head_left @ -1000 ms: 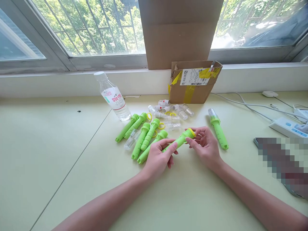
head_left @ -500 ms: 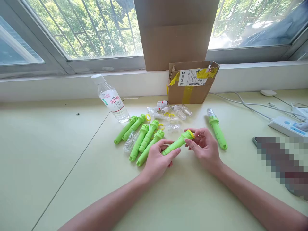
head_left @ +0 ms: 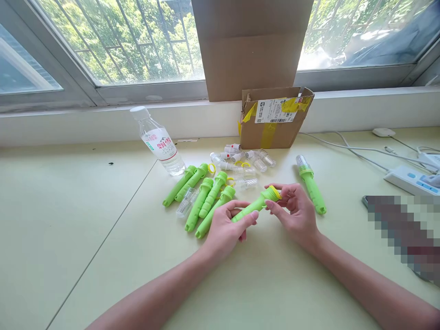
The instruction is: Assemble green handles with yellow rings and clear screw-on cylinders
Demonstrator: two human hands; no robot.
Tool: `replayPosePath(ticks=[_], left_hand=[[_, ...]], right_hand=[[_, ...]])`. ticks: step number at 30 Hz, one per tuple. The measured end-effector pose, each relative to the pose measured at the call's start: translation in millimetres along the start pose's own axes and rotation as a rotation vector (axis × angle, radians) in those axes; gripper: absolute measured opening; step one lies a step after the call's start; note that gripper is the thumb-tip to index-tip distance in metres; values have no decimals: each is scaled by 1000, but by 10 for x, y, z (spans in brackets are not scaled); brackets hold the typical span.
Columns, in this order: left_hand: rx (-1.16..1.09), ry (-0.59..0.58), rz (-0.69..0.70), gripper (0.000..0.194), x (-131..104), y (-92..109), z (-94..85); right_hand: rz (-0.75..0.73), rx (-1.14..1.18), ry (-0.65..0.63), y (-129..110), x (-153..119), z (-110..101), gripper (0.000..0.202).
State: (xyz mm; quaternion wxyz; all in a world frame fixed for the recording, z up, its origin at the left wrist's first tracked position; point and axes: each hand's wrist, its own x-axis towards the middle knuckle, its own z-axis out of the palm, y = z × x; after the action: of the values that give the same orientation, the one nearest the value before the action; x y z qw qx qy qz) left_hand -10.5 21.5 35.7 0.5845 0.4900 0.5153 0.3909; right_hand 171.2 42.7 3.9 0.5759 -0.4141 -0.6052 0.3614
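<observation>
Faces windows (head_left: pixel 137 41) across a pale worktop (head_left: pixel 103 266), with a box (head_left: pixel 275 133) standing near the far edge. Grasps a green tube (head_left: pixel 252 208) low on the shaft with the left hand (head_left: pixel 227 225), over the middle of the worktop, slanting toward the far right. Pinches the yellow ring (head_left: pixel 276 191) at the wide end with the right hand (head_left: pixel 295 215). Has five other tubes (head_left: pixel 199 205) just left of the left hand, with a clear cap (head_left: pixel 186 201) among them, and beyond these a cluster of white pieces (head_left: pixel 233 147) and more caps (head_left: pixel 258 162), near the box. Has also a capped tube (head_left: pixel 312 190) right of the right hand, a bottle (head_left: pixel 162 145) behind the five, and a power strip (head_left: pixel 407 179) at far right.
</observation>
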Motion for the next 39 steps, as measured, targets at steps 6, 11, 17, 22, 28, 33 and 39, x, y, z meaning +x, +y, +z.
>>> replayPosePath(ticks=[6,11,17,22,28,33,39], left_hand=[[-52,-27,22,42,15,-19,-23],[-79,-57,17,37,36,-18,-51],[-64,-130,3,35,57,-14,-80],[2,-75,44,34,33,-19,-27],[193,44,125,34,-13,-30,38],[182,41,97,34,-4,-25,30],[111,21,47,36,4,18,21]], right_hand=[[-43,-13,-46,9,-32,-6,32],[-76,-39,-76,14,-32,-17,32],[-123,-46,-48,-38,-27,21,32],[-71,-95,12,25,-58,23,33],[3,-81,19,84,-41,2,34],[94,-59,-12,84,-7,-14,38],[122,-69,-15,85,9,-22,41]])
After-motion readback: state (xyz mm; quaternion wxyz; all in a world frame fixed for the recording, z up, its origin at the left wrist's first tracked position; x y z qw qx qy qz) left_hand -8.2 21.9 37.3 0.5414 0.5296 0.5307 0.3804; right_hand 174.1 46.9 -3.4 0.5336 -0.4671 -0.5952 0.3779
